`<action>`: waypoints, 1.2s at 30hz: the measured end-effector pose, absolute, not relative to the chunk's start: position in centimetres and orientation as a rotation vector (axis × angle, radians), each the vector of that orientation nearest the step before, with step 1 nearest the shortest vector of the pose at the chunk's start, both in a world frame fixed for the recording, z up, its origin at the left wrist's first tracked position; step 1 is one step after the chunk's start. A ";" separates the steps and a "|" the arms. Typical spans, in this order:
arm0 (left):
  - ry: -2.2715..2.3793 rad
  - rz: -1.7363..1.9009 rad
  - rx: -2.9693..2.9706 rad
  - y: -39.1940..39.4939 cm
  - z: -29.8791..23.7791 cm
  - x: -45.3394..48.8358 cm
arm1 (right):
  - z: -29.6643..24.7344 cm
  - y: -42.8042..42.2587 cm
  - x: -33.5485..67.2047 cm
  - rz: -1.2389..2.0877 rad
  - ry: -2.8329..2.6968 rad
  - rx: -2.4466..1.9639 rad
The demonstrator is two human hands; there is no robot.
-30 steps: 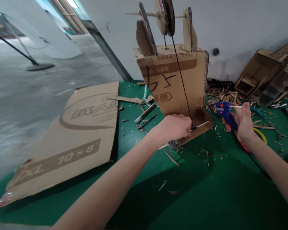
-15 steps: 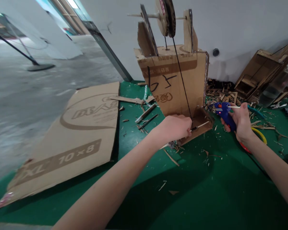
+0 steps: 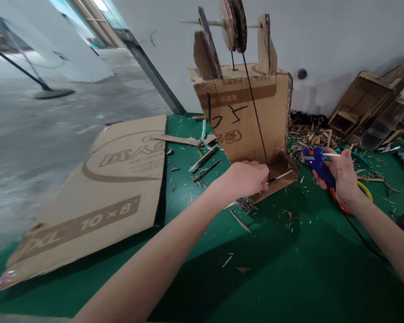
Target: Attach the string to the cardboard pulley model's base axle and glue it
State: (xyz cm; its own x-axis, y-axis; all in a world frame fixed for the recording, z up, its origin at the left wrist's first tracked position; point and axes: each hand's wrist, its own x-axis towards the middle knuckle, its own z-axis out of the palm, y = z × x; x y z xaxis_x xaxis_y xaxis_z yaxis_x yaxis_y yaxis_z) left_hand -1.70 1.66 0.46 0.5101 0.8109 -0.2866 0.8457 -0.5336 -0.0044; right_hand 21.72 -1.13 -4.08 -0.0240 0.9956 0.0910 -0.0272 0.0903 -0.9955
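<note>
My left hand is closed on a thin wooden stick with the black string's end wound about it, over the small cardboard tray at the foot of the model. Above it rises the cardboard model, marked with black pen. Its cardboard pulley wheel sits on a rod between two uprights, and a black string runs down from the wheel. To the right, my right hand grips a blue hot glue gun with a white glue stick in its back; its nozzle points left.
A large cardboard sheet lies at the left on the green table. Cardboard scraps litter the back. Scissors with red and yellow handles lie by my right wrist. A clear bottle and another cardboard piece are at the far right.
My right hand has shifted slightly right and down with the glue gun. My left hand stays on the stick.
</note>
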 end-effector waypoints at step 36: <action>1.479 -0.428 2.619 1.6 0.6 -1.4 | -4.4 -3.9 23.9 1.248 -1.224 -1.112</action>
